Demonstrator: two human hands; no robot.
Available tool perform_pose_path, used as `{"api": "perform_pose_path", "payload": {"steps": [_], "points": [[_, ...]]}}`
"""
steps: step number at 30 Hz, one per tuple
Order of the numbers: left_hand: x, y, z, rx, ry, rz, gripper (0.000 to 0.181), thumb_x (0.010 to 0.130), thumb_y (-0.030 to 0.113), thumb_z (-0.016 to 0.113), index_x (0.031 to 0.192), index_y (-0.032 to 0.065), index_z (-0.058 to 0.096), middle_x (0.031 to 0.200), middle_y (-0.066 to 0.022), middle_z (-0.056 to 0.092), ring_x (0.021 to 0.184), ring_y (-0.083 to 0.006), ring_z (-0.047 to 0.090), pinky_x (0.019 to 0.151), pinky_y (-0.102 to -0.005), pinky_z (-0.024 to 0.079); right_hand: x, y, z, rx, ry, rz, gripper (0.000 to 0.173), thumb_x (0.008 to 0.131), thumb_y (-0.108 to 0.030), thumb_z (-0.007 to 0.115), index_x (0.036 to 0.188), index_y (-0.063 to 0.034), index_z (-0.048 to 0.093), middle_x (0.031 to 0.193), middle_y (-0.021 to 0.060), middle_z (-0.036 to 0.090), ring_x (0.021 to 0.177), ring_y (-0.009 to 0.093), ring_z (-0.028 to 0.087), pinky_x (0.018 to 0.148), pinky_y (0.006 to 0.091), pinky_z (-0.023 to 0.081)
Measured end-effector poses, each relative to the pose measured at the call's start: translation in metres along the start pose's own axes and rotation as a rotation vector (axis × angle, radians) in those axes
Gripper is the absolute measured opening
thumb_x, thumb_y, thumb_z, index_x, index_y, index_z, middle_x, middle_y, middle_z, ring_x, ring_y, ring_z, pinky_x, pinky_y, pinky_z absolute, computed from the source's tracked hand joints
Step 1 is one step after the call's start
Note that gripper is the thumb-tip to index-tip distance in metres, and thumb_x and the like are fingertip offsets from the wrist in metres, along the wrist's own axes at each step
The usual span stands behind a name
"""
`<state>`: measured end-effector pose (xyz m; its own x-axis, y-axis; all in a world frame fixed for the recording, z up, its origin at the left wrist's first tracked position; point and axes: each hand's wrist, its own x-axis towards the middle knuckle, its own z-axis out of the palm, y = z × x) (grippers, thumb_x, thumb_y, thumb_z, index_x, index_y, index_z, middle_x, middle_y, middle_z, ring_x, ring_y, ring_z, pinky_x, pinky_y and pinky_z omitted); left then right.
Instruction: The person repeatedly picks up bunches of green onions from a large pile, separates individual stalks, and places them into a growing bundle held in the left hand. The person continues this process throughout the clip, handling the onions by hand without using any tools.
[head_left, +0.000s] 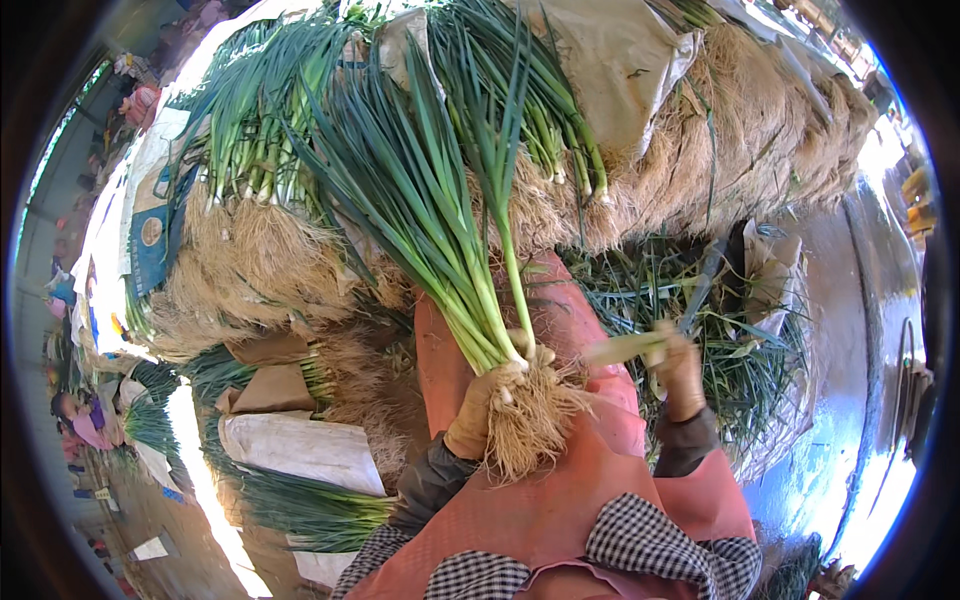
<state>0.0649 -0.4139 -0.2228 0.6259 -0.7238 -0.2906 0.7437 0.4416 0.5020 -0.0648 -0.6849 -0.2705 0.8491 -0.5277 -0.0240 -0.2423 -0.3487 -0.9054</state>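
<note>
My left hand (472, 418), in a tan glove, grips a bunch of scallions (465, 292) at their white bases. Its green leaves fan away from me, and one stalk (510, 262) stands apart from the rest. Tangled pale roots (536, 424) hang over the pink apron (592, 480) on my lap. To the right, my gloved right hand (679, 367) is closed on a pale leaf strip (622, 349), blurred and apart from the bunch. Loose green leaf trimmings (757, 367) lie beneath and beyond that hand.
A large pile of scallions with matted roots (735, 135) rises ahead, partly under beige sacking (600, 67). More bundles (315, 510) lie at left on the floor, beside a white wrapper (300, 450). Wet floor (832, 300) shines at right. Other people (86, 420) are at far left.
</note>
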Motion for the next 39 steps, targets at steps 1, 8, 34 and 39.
{"api": "perform_pose_path", "payload": {"steps": [1, 8, 34, 39], "points": [[-0.003, 0.001, 0.003, -0.014, 0.04, -0.032, 0.046, 0.085, 0.019, 0.061, 0.128, 0.0042, 0.052, 0.113, -0.0132, 0.061, 0.096, -0.0194, 0.062, 0.087, -0.0344, 0.056, 0.0, 0.017, -0.033, 0.156, 0.115, 0.204, 0.03, 0.1, -0.025, 0.053, 0.108, 0.0006, 0.065, 0.078, 0.0142, 0.066, 0.068, 0.023, 0.063, 0.06, 0.0324, 0.051], [-0.009, 0.022, 0.01, -0.195, -0.386, 0.093, 0.044, 0.081, 0.013, 0.063, 0.122, 0.005, 0.051, 0.108, -0.0089, 0.057, 0.102, -0.0267, 0.058, 0.094, -0.0391, 0.051, 0.014, 0.057, -0.065, -1.017, -0.072, -0.276, 0.041, 0.074, -0.01, 0.07, 0.113, -0.0162, 0.06, 0.112, 0.0071, 0.064, 0.093, 0.031, 0.066, 0.075, 0.0397, 0.055], [0.01, -0.03, 0.0, 0.543, 0.088, -0.068, 0.039, 0.089, 0.016, 0.068, 0.126, 0.0068, 0.058, 0.104, -0.0017, 0.065, 0.07, -0.0028, 0.055, 0.053, -0.0161, 0.044, 0.118, -0.093, 0.1, -0.48, 0.334, -0.273, 0.034, 0.084, -0.024, 0.074, 0.111, -0.0088, 0.06, 0.083, 0.0107, 0.068, 0.064, 0.028, 0.067, 0.057, 0.0386, 0.053], [0.01, -0.027, 0.011, 0.507, 0.129, 0.033, 0.042, 0.088, 0.015, 0.07, 0.127, 0.0044, 0.057, 0.105, 0.0003, 0.065, 0.066, -0.0029, 0.054, 0.05, -0.0167, 0.043, 0.104, -0.091, 0.092, -0.401, 0.253, -0.214, 0.017, 0.086, -0.015, 0.071, 0.089, -0.0072, 0.056, 0.076, 0.0093, 0.066, 0.061, 0.025, 0.066, 0.054, 0.0373, 0.052]]}}
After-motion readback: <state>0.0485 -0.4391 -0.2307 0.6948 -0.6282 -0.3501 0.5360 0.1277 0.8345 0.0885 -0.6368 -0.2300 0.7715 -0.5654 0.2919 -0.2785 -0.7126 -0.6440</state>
